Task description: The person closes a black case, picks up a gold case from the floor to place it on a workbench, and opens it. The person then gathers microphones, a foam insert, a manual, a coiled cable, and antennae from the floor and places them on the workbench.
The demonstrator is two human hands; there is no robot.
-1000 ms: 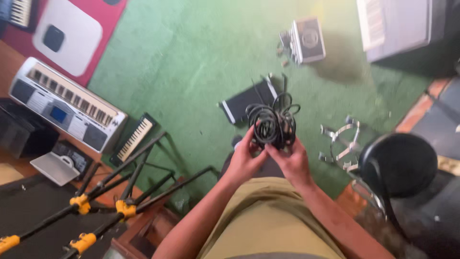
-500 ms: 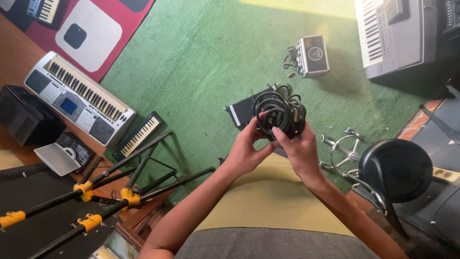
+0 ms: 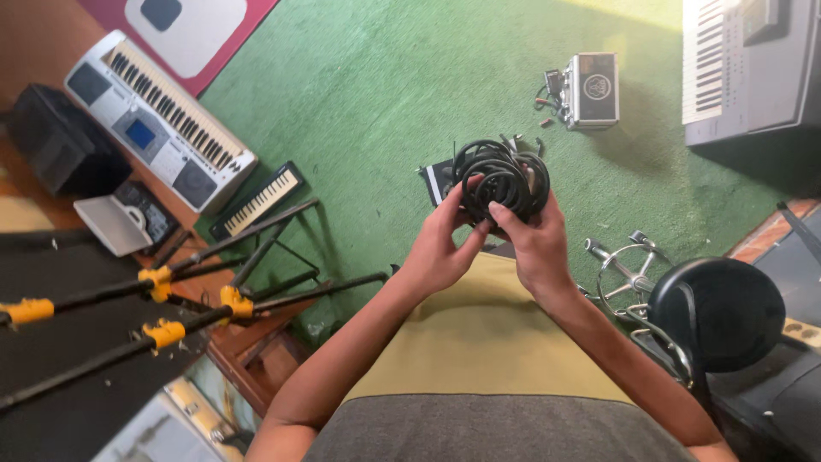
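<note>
Green carpet (image 3: 368, 94) underfoot, strewn with music gear, seen from straight above. Above the lap, both hands raised around a bundle of black coiled cable (image 3: 499, 177), held over the middle of the carpet. Left hand (image 3: 439, 250) closed on the bundle's lower left side, thumb pressed against the loops. Right hand (image 3: 532, 241) gripping the lower right side, index finger hooked over the coils. Beneath the bundle, partly hidden, a flat black case (image 3: 438, 178) lying on the carpet. Farther up, toward the carpet's top edge, a small silver box (image 3: 592, 88) with plugs and wire just beside it. At the top right corner, a grey keyboard (image 3: 744, 60). Along the left edge, a long silver keyboard (image 3: 158, 120), and near it a small black mini keyboard (image 3: 259, 198). At lower left, black stand legs with yellow clamps (image 3: 162, 287). At the right edge, a round black stool (image 3: 717, 312) beside a chrome stand base (image 3: 629, 269).
</note>
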